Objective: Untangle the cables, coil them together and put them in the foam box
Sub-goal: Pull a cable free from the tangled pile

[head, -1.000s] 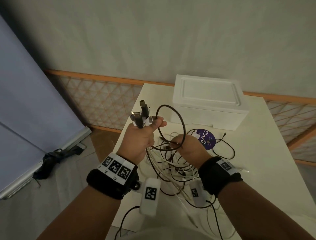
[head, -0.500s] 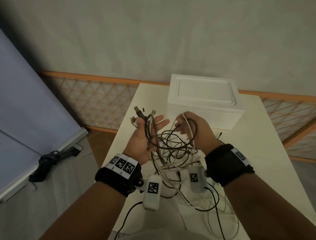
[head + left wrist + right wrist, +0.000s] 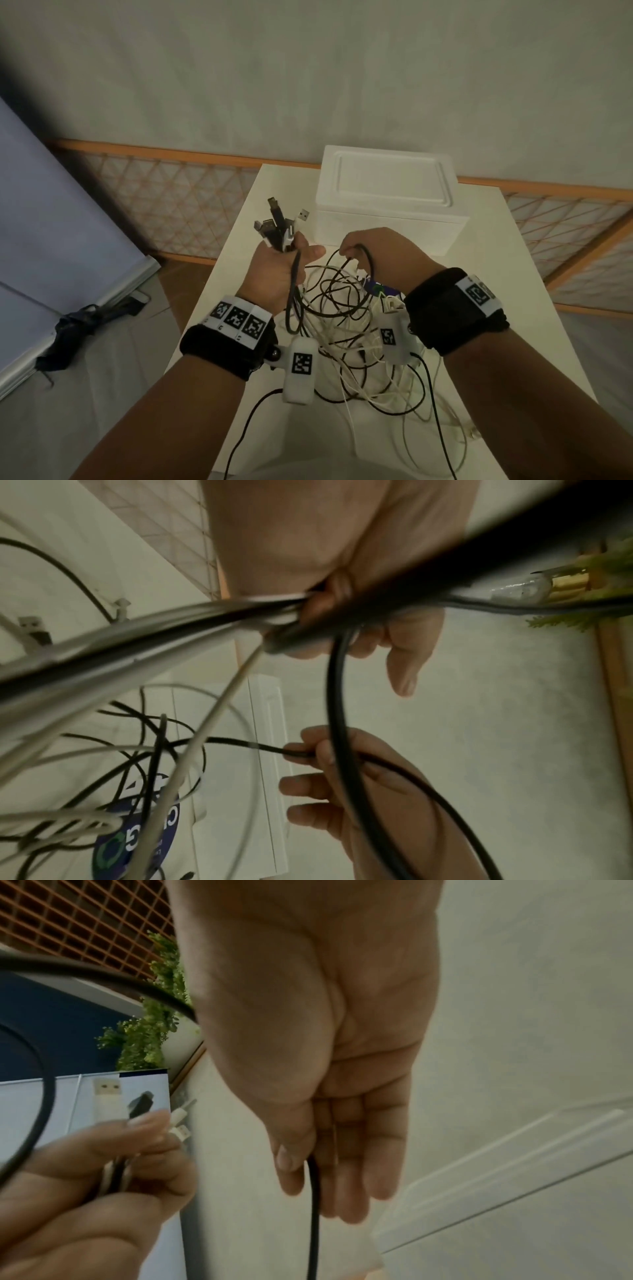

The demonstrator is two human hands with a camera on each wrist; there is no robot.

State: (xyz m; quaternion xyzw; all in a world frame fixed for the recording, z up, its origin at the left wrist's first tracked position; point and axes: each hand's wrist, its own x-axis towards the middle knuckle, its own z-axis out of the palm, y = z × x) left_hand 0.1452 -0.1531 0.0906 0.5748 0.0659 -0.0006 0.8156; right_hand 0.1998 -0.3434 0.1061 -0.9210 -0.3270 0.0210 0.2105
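Observation:
My left hand (image 3: 281,267) grips a bundle of black and white cables just below their USB plugs (image 3: 279,224), which stick up above the fist. From it the cables (image 3: 342,318) hang in a loose tangle onto the white table (image 3: 513,274). My right hand (image 3: 370,250) pinches one black cable (image 3: 313,1191) between thumb and fingers, close to the right of the left hand (image 3: 85,1191). The left wrist view shows the bundle (image 3: 171,631) running into the left fist and the right hand (image 3: 342,777) holding the black strand. The white foam box (image 3: 387,198) stands behind both hands with its lid on.
A round blue sticker or disc (image 3: 376,287) lies on the table under the cables. A wooden lattice rail (image 3: 154,192) runs behind the table. A white-framed board (image 3: 51,240) leans on the floor at the left, with a dark bundle (image 3: 78,329) beside it.
The left hand went from palm open to gripping the cable bundle with the plugs up. The right hand has moved down a little and now pinches a single black cable.

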